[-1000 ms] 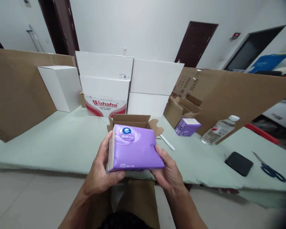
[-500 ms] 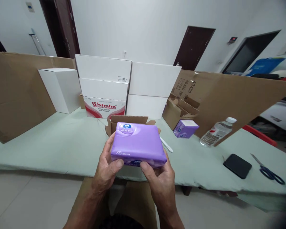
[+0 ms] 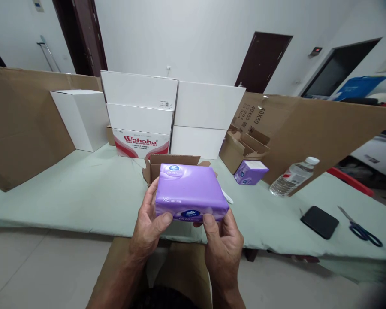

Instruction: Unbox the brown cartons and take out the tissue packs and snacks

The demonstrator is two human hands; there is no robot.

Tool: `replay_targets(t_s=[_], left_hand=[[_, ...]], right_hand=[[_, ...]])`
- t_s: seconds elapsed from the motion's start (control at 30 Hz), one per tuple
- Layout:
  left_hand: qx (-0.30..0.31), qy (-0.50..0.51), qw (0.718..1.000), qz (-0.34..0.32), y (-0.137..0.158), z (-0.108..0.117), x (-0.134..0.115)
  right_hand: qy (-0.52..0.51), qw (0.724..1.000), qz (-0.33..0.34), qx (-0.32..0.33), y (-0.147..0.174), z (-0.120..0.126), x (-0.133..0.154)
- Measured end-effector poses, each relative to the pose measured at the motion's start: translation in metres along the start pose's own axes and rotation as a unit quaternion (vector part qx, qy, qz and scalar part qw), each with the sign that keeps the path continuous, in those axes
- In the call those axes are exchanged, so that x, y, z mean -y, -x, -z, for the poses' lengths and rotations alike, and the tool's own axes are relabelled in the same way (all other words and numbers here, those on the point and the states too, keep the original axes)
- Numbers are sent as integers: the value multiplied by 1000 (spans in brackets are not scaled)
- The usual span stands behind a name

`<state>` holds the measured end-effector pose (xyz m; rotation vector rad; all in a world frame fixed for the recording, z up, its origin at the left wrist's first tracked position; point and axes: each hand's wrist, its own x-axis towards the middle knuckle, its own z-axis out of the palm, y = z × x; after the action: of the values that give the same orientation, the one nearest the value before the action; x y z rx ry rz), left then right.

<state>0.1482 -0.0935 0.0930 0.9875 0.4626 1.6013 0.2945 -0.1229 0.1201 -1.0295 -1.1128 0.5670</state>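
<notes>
Between my two hands is a purple tissue pack (image 3: 191, 186), held up in front of the table with its printed top and near side toward me. My left hand (image 3: 149, 225) grips its left end, the thumb on the near side and the fingers behind and beneath. At the right end my right hand (image 3: 225, 240) holds it the same way, fingers partly hidden below. Directly behind the pack stands an open brown cardboard box (image 3: 173, 160), mostly covered by it. A white utensil-like handle (image 3: 227, 197) pokes out at the pack's right.
On the green-covered table (image 3: 67, 193) stand white Wahaba-printed cartons (image 3: 141, 143) at the back. To the right are another open box (image 3: 241, 148), a smaller purple tissue pack (image 3: 250, 173), a water bottle (image 3: 294, 177), a black flat case (image 3: 320, 222) and scissors (image 3: 362, 229). Cardboard panels (image 3: 25, 124) flank the table.
Both hands have shifted slightly right with the tissue pack. It has tipped so that more of its near side and blue logo shows. The other things stay in place.
</notes>
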Motion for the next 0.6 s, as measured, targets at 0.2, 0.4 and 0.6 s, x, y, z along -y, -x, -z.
replay_targets(t_s=[0.2, 0.4, 0.6], left_hand=[[-6, 0, 1000, 0, 1, 0, -1], [-59, -35, 996, -57, 6, 2, -14], [-110, -28, 992, -53, 11, 24, -24]], right_hand=[[12, 1000, 4, 7, 0, 1, -1], [-44, 998, 19, 45, 5, -2, -2], [-36, 988, 89, 119, 14, -2, -1]])
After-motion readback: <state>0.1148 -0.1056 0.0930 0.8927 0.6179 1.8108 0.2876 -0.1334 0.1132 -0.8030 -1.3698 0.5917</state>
